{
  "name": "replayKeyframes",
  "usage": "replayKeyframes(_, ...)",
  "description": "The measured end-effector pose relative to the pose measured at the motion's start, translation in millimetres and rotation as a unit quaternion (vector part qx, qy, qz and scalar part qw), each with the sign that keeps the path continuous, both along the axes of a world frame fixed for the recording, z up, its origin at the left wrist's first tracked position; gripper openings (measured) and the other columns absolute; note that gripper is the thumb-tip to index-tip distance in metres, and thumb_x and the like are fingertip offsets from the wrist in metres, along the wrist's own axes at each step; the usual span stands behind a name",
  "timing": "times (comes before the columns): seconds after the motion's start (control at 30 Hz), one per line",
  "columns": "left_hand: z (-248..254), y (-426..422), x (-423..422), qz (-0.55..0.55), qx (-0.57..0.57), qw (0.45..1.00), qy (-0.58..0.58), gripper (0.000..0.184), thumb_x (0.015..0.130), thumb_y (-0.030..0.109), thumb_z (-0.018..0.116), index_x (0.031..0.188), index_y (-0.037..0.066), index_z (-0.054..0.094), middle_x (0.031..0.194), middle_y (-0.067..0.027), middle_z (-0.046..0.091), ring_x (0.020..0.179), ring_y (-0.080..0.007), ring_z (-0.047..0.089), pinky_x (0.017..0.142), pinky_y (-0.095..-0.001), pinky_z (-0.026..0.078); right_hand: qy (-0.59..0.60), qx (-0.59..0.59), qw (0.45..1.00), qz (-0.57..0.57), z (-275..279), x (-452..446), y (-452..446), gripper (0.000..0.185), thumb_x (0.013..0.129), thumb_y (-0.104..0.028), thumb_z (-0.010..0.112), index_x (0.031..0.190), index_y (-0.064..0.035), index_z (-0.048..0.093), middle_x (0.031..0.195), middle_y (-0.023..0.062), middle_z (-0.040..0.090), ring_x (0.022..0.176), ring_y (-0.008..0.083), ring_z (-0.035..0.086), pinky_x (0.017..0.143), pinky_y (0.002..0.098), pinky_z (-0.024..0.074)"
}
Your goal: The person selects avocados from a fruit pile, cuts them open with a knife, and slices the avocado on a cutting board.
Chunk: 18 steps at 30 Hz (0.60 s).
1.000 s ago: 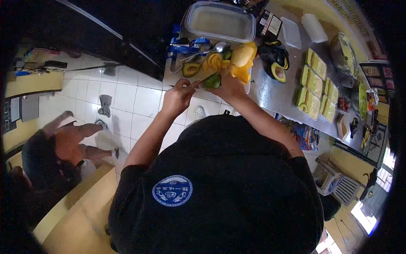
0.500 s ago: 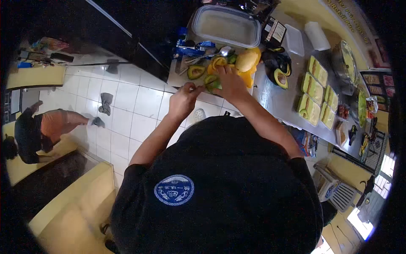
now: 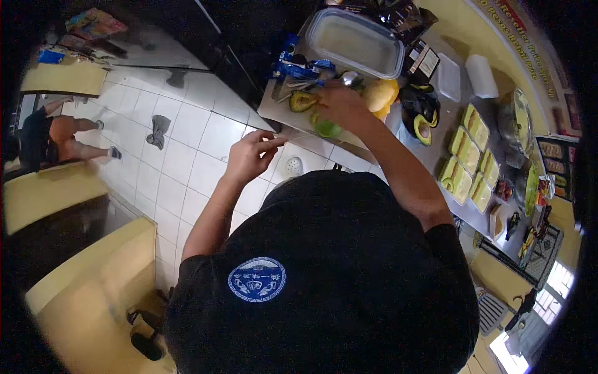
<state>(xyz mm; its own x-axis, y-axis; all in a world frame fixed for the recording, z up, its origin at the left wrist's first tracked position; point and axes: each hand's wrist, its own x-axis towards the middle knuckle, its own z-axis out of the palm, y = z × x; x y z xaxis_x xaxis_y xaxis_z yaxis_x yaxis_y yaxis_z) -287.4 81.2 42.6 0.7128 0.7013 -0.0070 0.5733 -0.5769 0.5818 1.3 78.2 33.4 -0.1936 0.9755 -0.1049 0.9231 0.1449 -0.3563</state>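
My left hand point(image 3: 250, 156) hangs off the counter's near edge, its fingers stretched out with nothing visible in them. My right hand point(image 3: 342, 105) reaches over the cutting board point(image 3: 280, 112); its fingertips are blurred and partly hidden, close to a metal spoon point(image 3: 349, 78). Under the right wrist lies a green avocado piece point(image 3: 327, 128). A cut avocado half point(image 3: 303, 101) rests to the left of that hand. Yellow mango point(image 3: 379, 96) sits just to its right. Farther right, another avocado half with its pit point(image 3: 422, 129) lies beside dark avocado skins point(image 3: 417, 101).
Behind the board stands a large clear plastic tub point(image 3: 356, 43). Several filled containers point(image 3: 464, 149) line the right of the metal counter, with a steel pot point(image 3: 514, 121) behind. A blue packet point(image 3: 288, 65) lies at the back left. Another person point(image 3: 59, 134) is far left, near a floor cloth point(image 3: 159, 131).
My left hand has drawn back left from the avocado and its fingers have opened out. My right hand has left the green avocado piece and moved toward the spoon. The view has shifted.
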Motion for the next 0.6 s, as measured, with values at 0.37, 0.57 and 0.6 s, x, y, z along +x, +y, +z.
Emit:
replayKeyframes(0.37,-0.1,-14.4,-10.6,-0.018,0.078,0.997,-0.01,0.034,0.08,0.009,0.071,0.108,0.027,0.073,0.096,0.0019,0.065,0.074,-0.0155,0.061,0.063,-0.0305,0.055,0.09,-0.054,0.979,-0.177,-23.2,-48.7,4.6,0.034,0.075,-0.041,0.067,0.092,-0.0123,0.075,0.091,0.0142,0.071,0.083,0.0329,0.068,0.079,0.0433,0.0524)
replayKeyframes(0.57,-7.5,-12.4,-30.8,-0.028,0.062,0.998,0.012,0.033,0.081,0.01,0.071,0.109,0.028,0.073,0.098,0.0019,0.065,0.076,-0.015,0.063,0.064,-0.0301,0.055,0.127,-0.037,0.977,-0.169,1.1,-44.7,-5.2,0.033,0.075,-0.039,0.067,0.089,-0.0106,0.075,0.084,0.0164,0.07,0.079,0.0336,0.068,0.076,0.0436,0.0517)
replayKeyframes(0.6,-9.2,-11.3,-34.0,-0.025,0.054,0.998,0.021,0.033,0.081,0.011,0.07,0.109,0.028,0.072,0.099,0.0016,0.065,0.077,-0.0159,0.063,0.065,-0.0306,0.055,0.135,-0.063,0.973,-0.178,17.3,-43.5,-12.2,0.034,0.078,-0.04,0.066,0.09,-0.0098,0.075,0.086,0.0171,0.07,0.081,0.0338,0.068,0.077,0.0445,0.0521)
